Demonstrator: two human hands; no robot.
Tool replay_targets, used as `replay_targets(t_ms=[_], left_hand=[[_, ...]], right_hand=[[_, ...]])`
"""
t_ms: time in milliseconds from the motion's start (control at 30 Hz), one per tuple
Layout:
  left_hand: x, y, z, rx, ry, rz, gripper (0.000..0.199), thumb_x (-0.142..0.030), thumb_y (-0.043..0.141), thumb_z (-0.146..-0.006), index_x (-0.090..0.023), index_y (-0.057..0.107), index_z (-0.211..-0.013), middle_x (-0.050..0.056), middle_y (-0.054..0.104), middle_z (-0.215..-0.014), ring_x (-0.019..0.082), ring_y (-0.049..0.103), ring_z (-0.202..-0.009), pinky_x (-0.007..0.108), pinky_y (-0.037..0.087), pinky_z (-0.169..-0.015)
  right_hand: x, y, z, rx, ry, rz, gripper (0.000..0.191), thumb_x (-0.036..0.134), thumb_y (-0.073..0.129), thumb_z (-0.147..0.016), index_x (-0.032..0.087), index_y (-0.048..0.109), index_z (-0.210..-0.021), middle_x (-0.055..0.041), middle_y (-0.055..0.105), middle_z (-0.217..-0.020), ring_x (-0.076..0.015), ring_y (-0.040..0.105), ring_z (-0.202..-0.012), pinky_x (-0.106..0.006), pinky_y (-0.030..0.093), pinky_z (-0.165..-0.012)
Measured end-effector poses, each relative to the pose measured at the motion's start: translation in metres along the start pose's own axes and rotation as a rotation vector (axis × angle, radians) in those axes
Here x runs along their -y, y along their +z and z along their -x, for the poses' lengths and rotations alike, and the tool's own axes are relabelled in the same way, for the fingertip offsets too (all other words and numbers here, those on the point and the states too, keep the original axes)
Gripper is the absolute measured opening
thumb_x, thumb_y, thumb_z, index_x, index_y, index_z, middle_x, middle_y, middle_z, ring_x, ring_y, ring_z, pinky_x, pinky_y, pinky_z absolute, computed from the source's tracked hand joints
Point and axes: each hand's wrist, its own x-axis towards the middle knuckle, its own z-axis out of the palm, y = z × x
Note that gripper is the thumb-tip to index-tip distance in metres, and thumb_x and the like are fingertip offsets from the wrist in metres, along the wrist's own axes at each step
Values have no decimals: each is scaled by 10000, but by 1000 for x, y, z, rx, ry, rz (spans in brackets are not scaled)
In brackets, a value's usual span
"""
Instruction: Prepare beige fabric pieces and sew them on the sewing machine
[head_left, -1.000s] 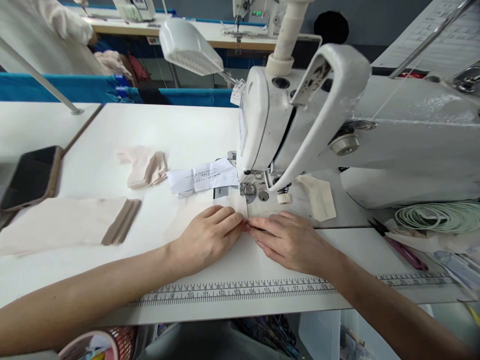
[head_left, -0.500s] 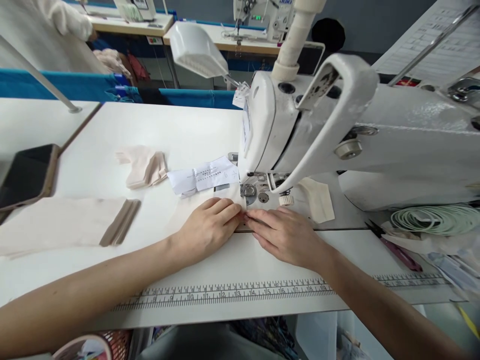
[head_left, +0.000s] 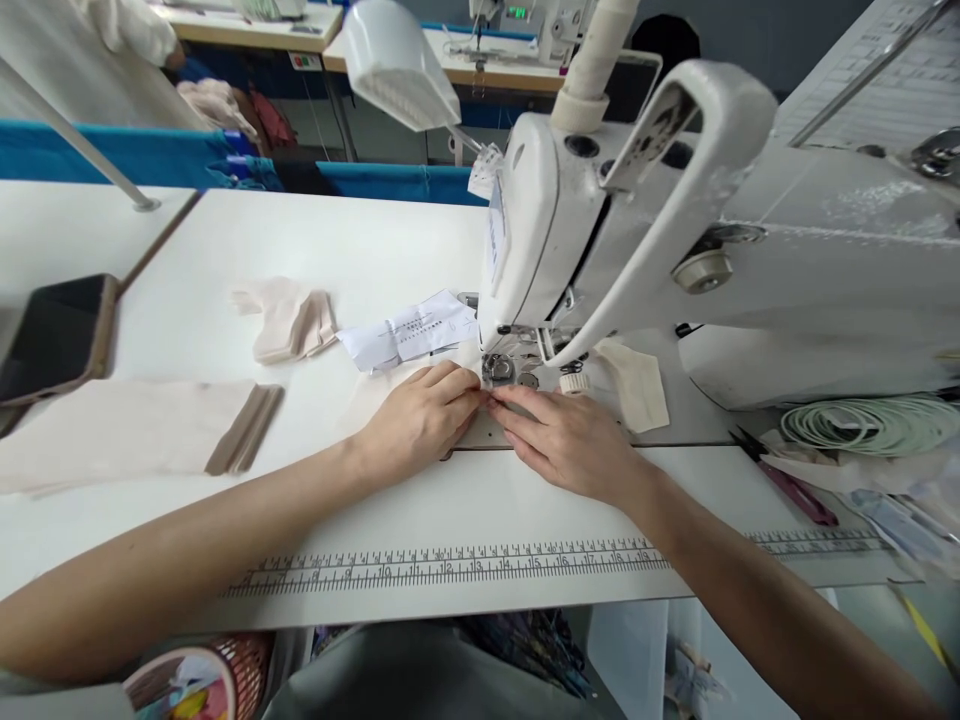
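Note:
At the front of a white sewing machine (head_left: 517,240), my left hand (head_left: 424,415) has its fingertips closed on the edge of a pale fabric piece (head_left: 367,397), which lies mostly beneath the hand. My right hand (head_left: 566,440) meets it from the other side, thumb and index fingertip pinched at the same edge. Both sets of fingertips are just in front of the presser foot (head_left: 497,370). A strip of printed white paper (head_left: 412,330) lies behind my left hand. Beyond my right hand is a cream fabric scrap (head_left: 637,385). The pinched edge itself is largely covered by fingers.
Stacked pale fabric strips (head_left: 127,430), a small folded fabric pile (head_left: 292,325) and a phone (head_left: 56,335) lie at left. Snips (head_left: 799,490) and coiled green cord (head_left: 870,428) lie at right. A ruler tape (head_left: 450,568) runs along the front edge. A co-worker's sleeve (head_left: 142,35) shows at upper left.
The camera view has tilted slightly, so most of the scene sits higher. My fingertips have shifted a little closer to the presser foot, still together on the fabric.

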Motion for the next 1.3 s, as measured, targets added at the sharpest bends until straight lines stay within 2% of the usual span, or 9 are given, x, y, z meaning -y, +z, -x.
replay_targets(t_ms=[200,467,767,967,1300], left_hand=[[2,-4,0,-4,73,-51,160,-149,515,-959,-122,659,-1024,69,690,-995,195,616,-882,315,512,-734],[7,-1,1,-45,136,-62,175,-122,488,-962,-116,649,-1030,78,689,-994,191,625,-908,333,506,-803],[8,-4,-2,-52,126,-48,181,-134,496,-956,-140,669,-1009,64,693,-946,178,607,-833,317,491,-740],[9,-5,-3,-56,122,-46,181,-148,505,-957,-154,681,-996,57,700,-932,174,614,-823,311,484,-707],[10,-6,-3,-37,122,-50,182,-151,513,-955,-165,689,-999,52,707,-949,174,625,-835,312,480,-703]], right_hand=[[4,-4,-1,49,16,52,313,149,430,-982,121,614,-1233,-95,618,-1228,-189,623,-869,-332,448,-693],[6,-4,1,16,9,58,291,124,443,-977,134,614,-1213,-77,635,-1169,-181,606,-866,-337,441,-707],[7,-4,2,-10,7,54,276,124,429,-985,138,638,-1165,-70,653,-1126,-172,608,-855,-328,447,-709],[7,-3,4,-22,6,33,254,113,469,-974,130,635,-1166,-81,645,-1137,-180,618,-881,-329,451,-709],[6,-5,8,-22,6,-5,247,143,428,-1009,122,645,-1126,-90,658,-1120,-163,622,-835,-327,469,-708]])
